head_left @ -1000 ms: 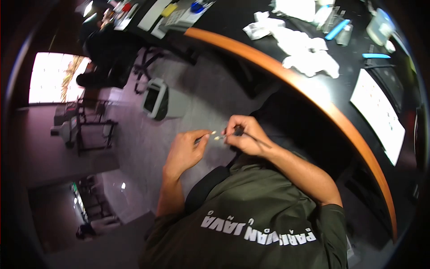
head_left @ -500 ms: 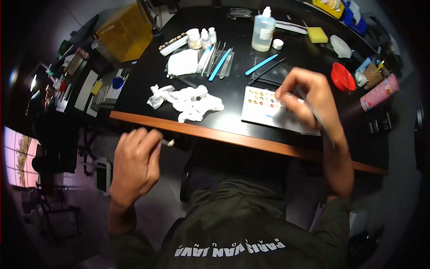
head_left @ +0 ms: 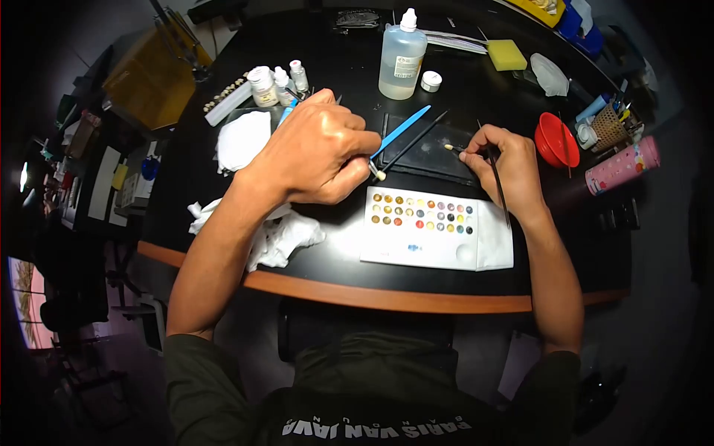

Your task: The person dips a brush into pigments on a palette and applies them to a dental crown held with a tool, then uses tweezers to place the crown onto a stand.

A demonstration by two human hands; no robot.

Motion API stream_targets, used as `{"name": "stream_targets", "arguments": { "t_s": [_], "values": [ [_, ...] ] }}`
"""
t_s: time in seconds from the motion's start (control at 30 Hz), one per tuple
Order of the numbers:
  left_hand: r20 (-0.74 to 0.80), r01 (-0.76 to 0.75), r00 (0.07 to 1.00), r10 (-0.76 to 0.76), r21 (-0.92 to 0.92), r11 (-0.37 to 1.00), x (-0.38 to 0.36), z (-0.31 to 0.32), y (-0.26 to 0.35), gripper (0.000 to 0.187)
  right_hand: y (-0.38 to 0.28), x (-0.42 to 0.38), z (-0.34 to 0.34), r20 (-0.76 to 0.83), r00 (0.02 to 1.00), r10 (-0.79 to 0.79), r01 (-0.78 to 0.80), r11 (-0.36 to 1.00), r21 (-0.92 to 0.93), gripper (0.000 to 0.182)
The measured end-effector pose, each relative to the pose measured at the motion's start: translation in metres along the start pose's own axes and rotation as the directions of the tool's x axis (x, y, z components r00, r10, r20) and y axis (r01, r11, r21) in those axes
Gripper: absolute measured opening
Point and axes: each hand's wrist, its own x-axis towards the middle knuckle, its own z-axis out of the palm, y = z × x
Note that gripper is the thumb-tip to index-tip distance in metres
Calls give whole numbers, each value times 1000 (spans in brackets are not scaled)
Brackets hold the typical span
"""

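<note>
My left hand [head_left: 323,152] is closed in a fist above the desk, gripping a thin holder with a small cream tooth crown [head_left: 381,175] at its end. My right hand [head_left: 509,163] has a thin brush [head_left: 502,195] through its fingers, the handle pointing down towards the wrist. Its thumb and index finger also pinch a short dark pin tipped with another pale tooth-shaped piece [head_left: 448,147], over a dark flat plate [head_left: 439,165]. Below both hands lies a white palette [head_left: 387,249] with rows of coloured paste wells. A blue-handled tool [head_left: 405,130] and a black brush [head_left: 415,140] rest on the dark plate.
Crumpled white tissue [head_left: 286,241] lies under my left forearm. A clear bottle [head_left: 401,67] stands at the back beside a small jar [head_left: 431,81]. To the right are a red bowl [head_left: 556,140] and a pink tumbler [head_left: 625,165]. Small bottles [head_left: 263,88] stand at left.
My left hand has risen from below the desk edge to above the desk, carrying the crown. My right hand has left the palette and now pinches the second tooth-shaped piece.
</note>
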Motion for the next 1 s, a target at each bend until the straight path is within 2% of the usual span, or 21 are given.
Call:
{"name": "stream_targets", "arguments": {
  "t_s": [0.07, 0.2, 0.3, 0.4, 0.47, 0.53, 0.57, 0.6, 0.63, 0.7, 0.73, 0.8, 1.0],
  "values": [
    [-13, 4, 1000, -5, -43, 999, -5, 8, -7, 15, 2, -1, 2, -28, 998, -62, 62, 998, 2, 14],
    [-44, -4, 999, 1, -86, 996, -12, 7, -8, 19, 0, -1, -1, -15, 998, -54, 54, 998, -8, 17],
    [-34, 15, 999, -20, -130, 991, -19, 9, -10, 20, -3, 0, -1, -72, 993, -97, 96, 995, -18, 14],
    [-49, 30, 998, -38, -151, 988, -23, 10, -9, 19, -14, -3, 1, -144, 989, -41, 75, 967, 243, 25],
    [-71, 35, 996, -47, -170, 985, -24, 12, -8, 16, -29, -9, -1, -31, 999, -30, 40, 911, 410, 29],
    [-67, 53, 996, -65, -163, 985, -25, 11, -7, 16, -44, -20, 13, -11, 1000, -11, 16, 797, 603, 24],
    [-63, 64, 995, -76, -163, 985, -25, 10, -7, 16, -45, -22, 17, 32, 997, -64, 27, 752, 658, 19],
    [-58, 70, 995, -79, -156, 985, -25, 9, -7, 16, -58, -24, 19, 74, 997, 4, -55, 703, 709, 16],
    [-52, 75, 995, -83, -150, 986, -26, 9, -6, 16, -57, -22, 20, 70, 992, -102, 37, 785, 618, 14],
    [-51, 75, 995, -84, -146, 986, -26, 7, -6, 14, -62, -18, 25, 66, 977, -201, 144, 862, 486, 10],
    [-46, 80, 995, -88, -145, 986, -26, 6, -5, 13, -63, -12, 24, 69, 947, -315, 256, 866, 430, 13],
    [-37, 91, 995, -97, -139, 986, -26, 3, -3, 11, -60, -12, 29, 65, 935, -348, 294, 865, 407, 15],
    [-66, 95, 992, -107, -157, 983, -27, 2, -2, 12, -75, -17, 35, 110, 967, -229, 142, 847, 513, 14]
  ]
}}
